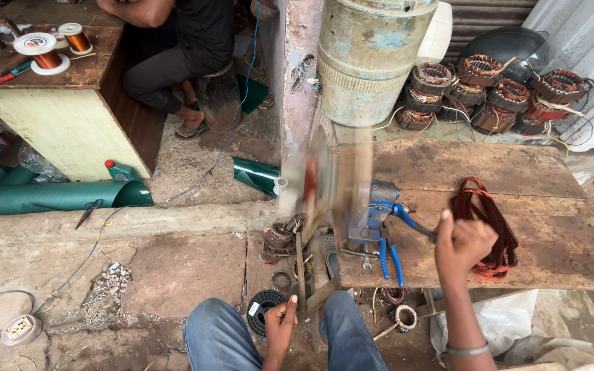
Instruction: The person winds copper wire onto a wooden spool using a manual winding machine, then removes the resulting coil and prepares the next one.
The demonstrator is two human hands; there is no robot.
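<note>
A blue hand-cranked winding machine (372, 220) is fixed to the left end of a worn wooden bench (531, 172). My right hand (463, 244) is closed on its crank handle. The wooden former on the machine (331, 182) is blurred by spinning, with copper wire on it. My left hand (281, 323) hangs low between my knees, pinching the thin wire that feeds up towards the former. A bundle of reddish copper coils (486, 220) lies on the bench just right of my right hand.
Several wound motor stators (489, 93) are piled at the back right beside a large metal drum (369, 58). Another person (180, 48) sits by a table with copper wire spools (46, 51). Green rolled sheet (56, 196), small stators (280, 240) and a socket (20, 328) lie on the floor.
</note>
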